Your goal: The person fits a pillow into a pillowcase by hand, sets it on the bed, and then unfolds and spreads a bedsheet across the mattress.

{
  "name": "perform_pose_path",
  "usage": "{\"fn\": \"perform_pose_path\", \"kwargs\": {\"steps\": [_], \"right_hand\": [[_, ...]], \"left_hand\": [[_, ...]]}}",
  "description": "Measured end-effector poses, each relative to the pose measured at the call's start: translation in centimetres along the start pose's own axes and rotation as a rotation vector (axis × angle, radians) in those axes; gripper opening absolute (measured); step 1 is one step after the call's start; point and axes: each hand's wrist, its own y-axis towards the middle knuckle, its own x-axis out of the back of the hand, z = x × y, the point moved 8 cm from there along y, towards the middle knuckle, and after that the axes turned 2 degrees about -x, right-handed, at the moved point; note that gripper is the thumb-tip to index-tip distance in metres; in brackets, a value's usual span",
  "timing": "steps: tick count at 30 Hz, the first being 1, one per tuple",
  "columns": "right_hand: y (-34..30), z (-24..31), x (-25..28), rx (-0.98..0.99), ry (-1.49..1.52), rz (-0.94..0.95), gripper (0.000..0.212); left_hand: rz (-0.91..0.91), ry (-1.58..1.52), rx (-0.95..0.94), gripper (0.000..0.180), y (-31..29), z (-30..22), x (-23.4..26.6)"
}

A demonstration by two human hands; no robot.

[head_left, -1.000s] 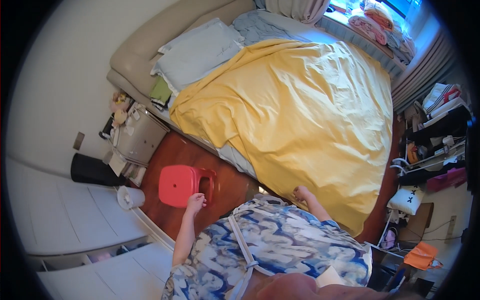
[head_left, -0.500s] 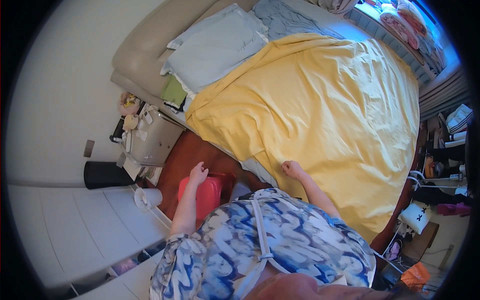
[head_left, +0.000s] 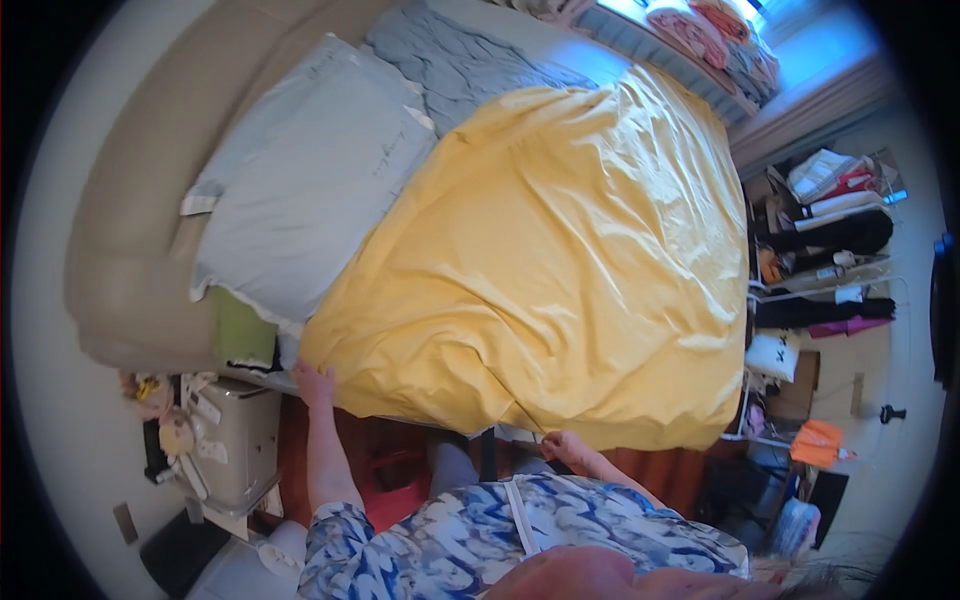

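A yellow duvet [head_left: 560, 230] is spread over the bed, wrinkled along its near side. My left hand [head_left: 315, 384] is at its near left corner, with the fingers closed on the edge just below a green cloth [head_left: 242, 330]. Farther right, my right hand [head_left: 568, 448] is closed at the duvet's near hem, in front of my body. Part of its fingertips is hidden by the fold. Light blue pillows [head_left: 310, 180] lie against the headboard, to the left of the duvet.
A beige headboard [head_left: 110, 270] curves along the left. Beside it stands a cluttered bedside cabinet [head_left: 250, 440]. A red stool [head_left: 395, 495] is by my legs. Clothes racks [head_left: 820, 290] and an orange bag [head_left: 818, 442] are at the right. Folded bedding [head_left: 690, 30] lies by the window.
My view has turned and come closer to the bed. My left hand has moved from above the red stool to the duvet's corner. The right hand is now at the near hem.
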Motion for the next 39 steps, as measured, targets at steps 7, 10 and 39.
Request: {"fn": "perform_pose_path", "kwargs": {"steps": [7, 10, 39], "right_hand": [[-2.5, 1.5, -0.9, -0.053, -0.013, 0.001, 0.019], [-0.8, 2.5, -0.3, 0.022, -0.076, -0.016, 0.018], [-17.2, 20.2, 15.8, 0.901, 0.1, -0.167, 0.009]], "left_hand": [[0.183, 0.266, -0.057, 0.047, 5.0, -3.2, -3.3], [0.116, 0.052, -0.092, 0.029, 4.9, -2.4, -5.1], [0.607, -0.632, -0.71, 0.045, -26.0, -50.0, 10.4]]}}
